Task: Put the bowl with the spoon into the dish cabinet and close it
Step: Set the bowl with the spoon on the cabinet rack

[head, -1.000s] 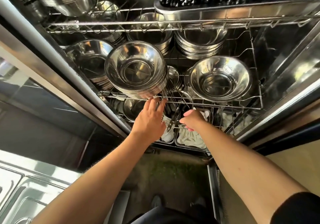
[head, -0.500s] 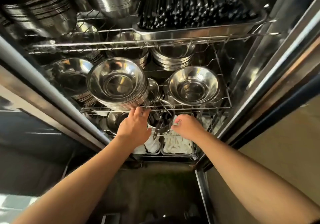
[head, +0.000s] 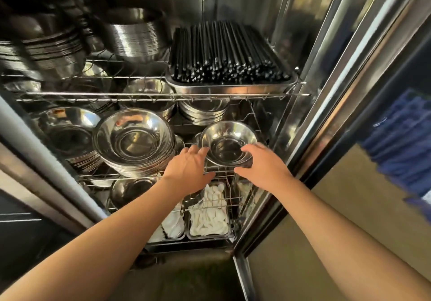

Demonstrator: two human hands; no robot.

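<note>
The steel dish cabinet [head: 235,2] stands open in front of me. A small steel bowl [head: 227,135] sits on a short stack at the right of the middle wire rack [head: 149,179]. My left hand [head: 189,170] is at the bowl's left rim with fingers spread, fingertips touching it. My right hand [head: 262,168] curls over the bowl's front right rim, thumb underneath. No spoon shows in this bowl. Another steel bowl [head: 130,190] rests on the lower rack, partly behind my left forearm.
A big stack of steel bowls [head: 134,140] fills the middle rack's left side, more stacks behind. A tray of black chopsticks [head: 226,53] sits on the upper rack. Trays of white spoons [head: 208,216] lie at the bottom. The door frame [head: 345,72] stands at the right.
Both hands rose from the lower rack to the small bowl on the middle rack. My view tilted up and shifted right, showing more of the upper shelf.
</note>
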